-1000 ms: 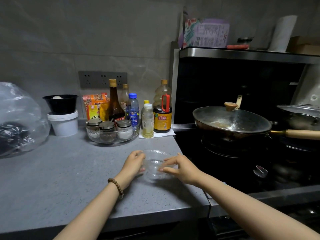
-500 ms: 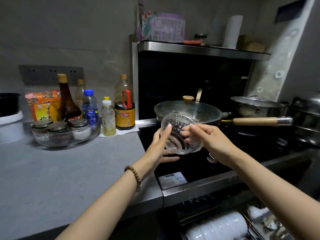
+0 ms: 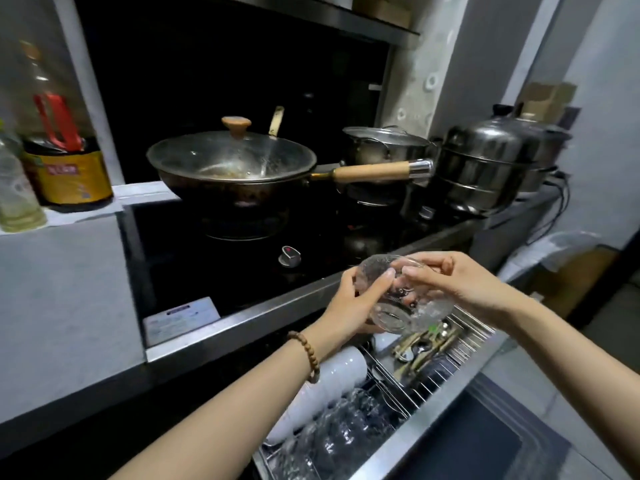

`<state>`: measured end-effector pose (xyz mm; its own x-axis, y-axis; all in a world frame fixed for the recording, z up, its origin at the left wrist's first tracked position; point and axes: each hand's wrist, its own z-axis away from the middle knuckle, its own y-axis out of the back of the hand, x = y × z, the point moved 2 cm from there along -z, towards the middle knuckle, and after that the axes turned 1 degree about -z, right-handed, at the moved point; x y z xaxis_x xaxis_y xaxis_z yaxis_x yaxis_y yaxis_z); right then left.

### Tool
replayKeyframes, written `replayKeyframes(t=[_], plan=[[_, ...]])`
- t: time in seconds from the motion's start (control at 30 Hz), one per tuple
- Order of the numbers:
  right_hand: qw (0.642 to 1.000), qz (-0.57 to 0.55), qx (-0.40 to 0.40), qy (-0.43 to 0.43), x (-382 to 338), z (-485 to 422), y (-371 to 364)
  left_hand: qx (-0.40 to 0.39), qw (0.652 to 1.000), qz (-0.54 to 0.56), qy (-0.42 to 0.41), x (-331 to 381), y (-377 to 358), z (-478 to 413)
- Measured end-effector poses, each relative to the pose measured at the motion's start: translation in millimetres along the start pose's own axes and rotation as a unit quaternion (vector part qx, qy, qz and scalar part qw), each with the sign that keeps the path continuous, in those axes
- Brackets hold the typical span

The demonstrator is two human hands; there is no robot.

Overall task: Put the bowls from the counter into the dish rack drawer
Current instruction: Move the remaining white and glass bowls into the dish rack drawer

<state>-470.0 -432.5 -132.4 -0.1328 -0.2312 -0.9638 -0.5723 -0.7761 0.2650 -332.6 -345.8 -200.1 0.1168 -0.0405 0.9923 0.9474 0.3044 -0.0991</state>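
Note:
A clear glass bowl (image 3: 405, 306) is tilted on its side, its base toward me, in the air over the open dish rack drawer (image 3: 446, 410). My left hand (image 3: 353, 299) grips its left rim and my right hand (image 3: 457, 282) grips its right rim. Below, the drawer's wire rack holds a row of white bowls (image 3: 329, 382) standing on edge, a row of clear glass bowls (image 3: 346, 431) in front of them, and cutlery (image 3: 426, 344) in a section to the right.
A lidded wok (image 3: 232, 168) with a wooden handle sits on the black stove above the drawer, a stove knob (image 3: 290, 255) near its front edge. Steel pots (image 3: 485, 168) stand at the right. Sauce bottles (image 3: 62, 157) stand on the grey counter (image 3: 62, 289) at left.
Both hands lifted the glass bowl off the counter, carried it right across the stove and lowered it over the open drawer. My view turned right and down.

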Motion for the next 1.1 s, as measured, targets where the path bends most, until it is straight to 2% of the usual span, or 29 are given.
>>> replayKeyframes(t=[0.27, 0.43, 0.63, 0.7, 0.83, 0.97, 1.1], plan=[[0.992, -0.029, 0.053, -0.106, 101, 3, 32, -0.024, 0.998, -0.013, 0.063, -86, -32, -44], [0.978, -0.077, 0.073, -0.182, 163, -13, 29, -0.016, 0.993, -0.066, 0.095, -139, -31, -64], [0.954, -0.039, 0.075, -0.286, 222, -29, 20, -0.059, 0.974, -0.192, 0.105, -202, -18, -72], [0.942, -0.038, 0.085, -0.324, 240, -36, 17, -0.063, 0.956, -0.27, 0.098, -224, -9, -74], [0.919, 0.001, 0.097, -0.381, 272, -49, 13, -0.081, 0.873, -0.475, 0.074, -261, 4, -77], [0.898, 0.037, 0.077, -0.432, 295, -59, 9, -0.103, 0.826, -0.55, 0.07, -286, 11, -75], [0.885, 0.036, 0.054, -0.46, 312, -70, 6, -0.105, 0.806, -0.579, 0.06, -296, 13, -75]])
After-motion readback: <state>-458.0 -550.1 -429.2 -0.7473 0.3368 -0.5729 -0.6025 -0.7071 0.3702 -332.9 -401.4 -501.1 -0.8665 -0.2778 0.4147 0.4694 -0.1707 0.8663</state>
